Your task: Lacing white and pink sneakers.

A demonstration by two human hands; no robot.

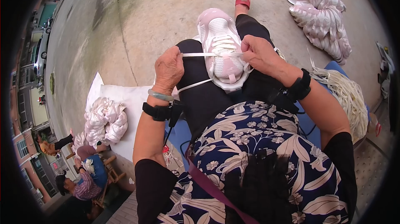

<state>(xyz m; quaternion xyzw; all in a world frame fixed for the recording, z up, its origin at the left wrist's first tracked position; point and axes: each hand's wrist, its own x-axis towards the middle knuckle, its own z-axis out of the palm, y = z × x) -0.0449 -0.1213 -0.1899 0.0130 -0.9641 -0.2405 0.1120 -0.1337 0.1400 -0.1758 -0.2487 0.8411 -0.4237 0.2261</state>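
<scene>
A pale pink and white sneaker upper (220, 45) rests on my lap, toe pointing away from me. A flat white shoelace (204, 54) runs taut across it between my hands, and its loose end (192, 85) trails down over my black trousers. My left hand (168, 69) pinches the lace's left end, fingers closed. My right hand (260, 53) grips the lace at the shoe's right side, touching the upper. Both wrists carry black straps, and the left also wears a pale green bangle.
A stack of pink and white shoe uppers (323, 20) lies on the concrete at the far right. A bundle of white laces (348, 95) sits by my right arm. More uppers (106, 120) lie on a white sheet (129, 99) at left. People (83, 174) sit at lower left.
</scene>
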